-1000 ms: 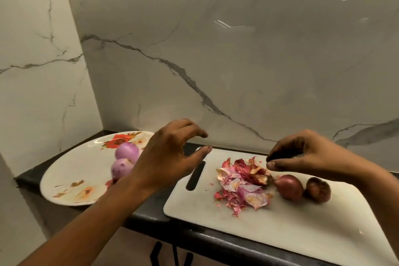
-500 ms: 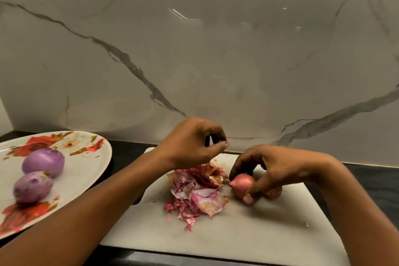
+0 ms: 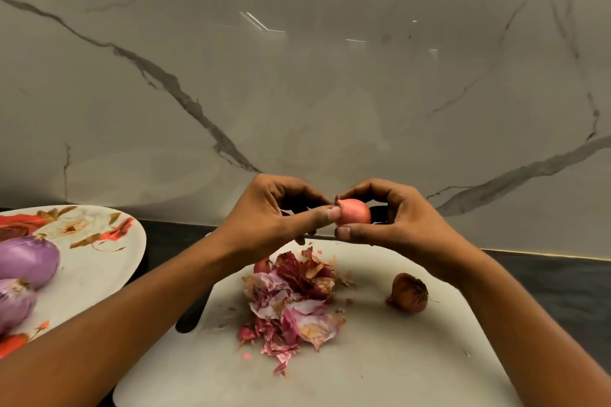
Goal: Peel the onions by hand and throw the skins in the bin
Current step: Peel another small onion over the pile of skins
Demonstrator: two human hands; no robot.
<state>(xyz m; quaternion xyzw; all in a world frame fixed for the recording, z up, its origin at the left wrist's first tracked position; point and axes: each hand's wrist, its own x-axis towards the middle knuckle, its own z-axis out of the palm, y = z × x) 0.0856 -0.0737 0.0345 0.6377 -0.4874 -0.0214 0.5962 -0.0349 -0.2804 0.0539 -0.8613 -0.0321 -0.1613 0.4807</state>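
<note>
A small pinkish onion is held up above the white cutting board. My right hand grips it from the right with thumb below and fingers curled over. My left hand pinches the onion's left tip between thumb and forefinger. A pile of red and purple onion skins lies on the board below my hands. One unpeeled brown onion sits on the board to the right of the pile. Two peeled purple onions rest on a flowered plate at the left.
A marble wall rises right behind the dark counter. The board's handle slot is near my left forearm. The plate overhangs the left edge of view. No bin is in view.
My right hand has lifted one onion off the board to mid-air. My left hand has come across and pinched its tip. The camera has moved closer.
</note>
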